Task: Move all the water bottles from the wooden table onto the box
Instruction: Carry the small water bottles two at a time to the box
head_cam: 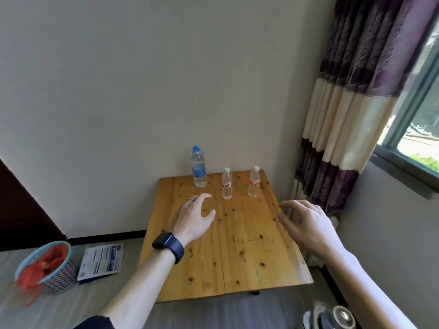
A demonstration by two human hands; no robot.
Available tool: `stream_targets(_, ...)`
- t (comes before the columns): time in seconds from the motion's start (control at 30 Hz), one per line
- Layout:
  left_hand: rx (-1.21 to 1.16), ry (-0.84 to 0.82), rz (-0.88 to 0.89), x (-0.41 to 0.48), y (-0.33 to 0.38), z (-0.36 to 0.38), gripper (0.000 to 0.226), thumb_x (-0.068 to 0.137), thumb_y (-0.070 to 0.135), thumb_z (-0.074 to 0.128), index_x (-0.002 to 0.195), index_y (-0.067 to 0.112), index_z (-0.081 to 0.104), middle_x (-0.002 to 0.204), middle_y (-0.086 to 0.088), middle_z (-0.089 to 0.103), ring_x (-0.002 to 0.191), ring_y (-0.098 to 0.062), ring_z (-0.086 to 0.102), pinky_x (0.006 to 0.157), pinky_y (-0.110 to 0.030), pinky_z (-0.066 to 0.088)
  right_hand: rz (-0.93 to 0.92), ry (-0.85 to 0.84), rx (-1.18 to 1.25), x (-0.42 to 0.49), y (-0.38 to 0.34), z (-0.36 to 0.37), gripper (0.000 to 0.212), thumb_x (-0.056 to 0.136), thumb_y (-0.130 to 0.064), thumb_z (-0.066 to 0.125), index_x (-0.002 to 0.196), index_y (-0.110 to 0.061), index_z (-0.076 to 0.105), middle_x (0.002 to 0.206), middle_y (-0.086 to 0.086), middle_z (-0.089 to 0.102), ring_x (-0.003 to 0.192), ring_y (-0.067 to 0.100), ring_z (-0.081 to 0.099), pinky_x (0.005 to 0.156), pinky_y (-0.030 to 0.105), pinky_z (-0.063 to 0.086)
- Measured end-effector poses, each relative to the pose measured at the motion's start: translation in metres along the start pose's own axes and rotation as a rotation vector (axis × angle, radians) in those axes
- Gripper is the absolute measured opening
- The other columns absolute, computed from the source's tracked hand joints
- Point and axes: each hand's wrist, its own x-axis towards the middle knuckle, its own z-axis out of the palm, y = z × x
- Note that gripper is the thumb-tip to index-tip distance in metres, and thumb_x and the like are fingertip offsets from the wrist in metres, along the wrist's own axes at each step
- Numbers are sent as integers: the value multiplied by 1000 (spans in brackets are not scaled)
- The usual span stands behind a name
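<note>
Three water bottles stand upright along the far edge of the wooden table (pixel 237 257). The tall blue-capped bottle (pixel 198 167) is at the left; two small red-labelled bottles stand in the middle (pixel 226 184) and at the right (pixel 254 182). My left hand (pixel 193 218), with a ring and a dark wristwatch, hovers open over the table just short of the blue-capped and middle bottles, touching neither. My right hand (pixel 306 224) hovers open over the table's right edge, short of the right bottle. A flat white and blue box (pixel 101 261) lies on the floor left of the table.
A patterned waste basket (pixel 47 269) with a red bag stands on the floor at far left, beside the box. A purple and cream curtain (pixel 344 115) hangs at the right by the window. An iron-like appliance (pixel 332 317) sits at the bottom right.
</note>
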Motion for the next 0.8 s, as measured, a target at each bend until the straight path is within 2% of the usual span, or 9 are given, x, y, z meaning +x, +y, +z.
stream_targets(0.13, -40, -51, -60, 78, -20, 27, 45, 94, 41, 60, 137, 33, 48, 141, 1, 52, 128, -22, 51, 96, -33, 47, 46, -32, 29, 61, 32, 33, 29, 92, -58, 54, 117, -45, 63, 128, -15, 60, 123, 19, 52, 97, 34, 45)
stream_targets(0.3, -89, -172, -202, 145, -57, 89, 43, 94, 44, 59, 134, 35, 48, 137, 5, 55, 104, -14, 61, 86, -37, 55, 143, -161, 124, 122, 83, 106, 32, 93, -57, 53, 119, -42, 64, 127, -13, 60, 121, 16, 56, 96, 34, 47)
stream_targets(0.37, -97, -223, -269, 171, -72, 118, 44, 94, 44, 59, 135, 33, 48, 141, 6, 52, 96, -9, 58, 86, -35, 55, 173, -242, 160, 151, 105, 138, 36, 92, -58, 54, 123, -40, 61, 127, -12, 59, 119, 14, 56, 96, 33, 48)
stream_targets(0.47, -104, -288, -405, 214, -88, 158, 48, 94, 45, 59, 138, 31, 45, 144, 3, 49, 73, 1, 52, 80, -31, 54, 240, -369, 192, 205, 136, 178, 47, 88, -65, 53, 130, -43, 53, 129, -8, 58, 112, 14, 59, 94, 34, 50)
stream_targets(0.53, -126, -309, -470, 243, -94, 179, 53, 94, 44, 60, 142, 29, 42, 145, 1, 48, 70, 5, 47, 79, -29, 50, 273, -420, 187, 244, 150, 198, 54, 88, -63, 55, 137, -42, 46, 136, -4, 55, 117, 16, 58, 94, 34, 50)
stream_targets(0.6, -138, -316, -518, 279, -98, 196, 60, 93, 46, 62, 145, 29, 37, 147, 0, 46, 85, -3, 53, 79, -28, 47, 309, -447, 188, 291, 161, 216, 65, 89, -59, 60, 146, -37, 38, 142, 2, 50, 124, 21, 54, 96, 34, 48)
stream_targets(0.7, -196, -274, -590, 338, -110, 220, 74, 89, 48, 66, 150, 29, 28, 152, -4, 39, 123, -19, 51, 88, -26, 42, 340, -438, 236, 366, 174, 245, 83, 87, -60, 63, 153, -27, 25, 153, 5, 41, 132, 25, 50, 99, 38, 46)
stream_targets(0.8, -229, -221, -623, 394, -121, 242, 90, 86, 48, 70, 155, 27, 15, 156, -8, 31, 135, -25, 43, 96, -29, 40, 372, -387, 359, 433, 182, 276, 101, 80, -66, 68, 156, -24, 17, 160, 1, 32, 143, 23, 37, 110, 41, 39)
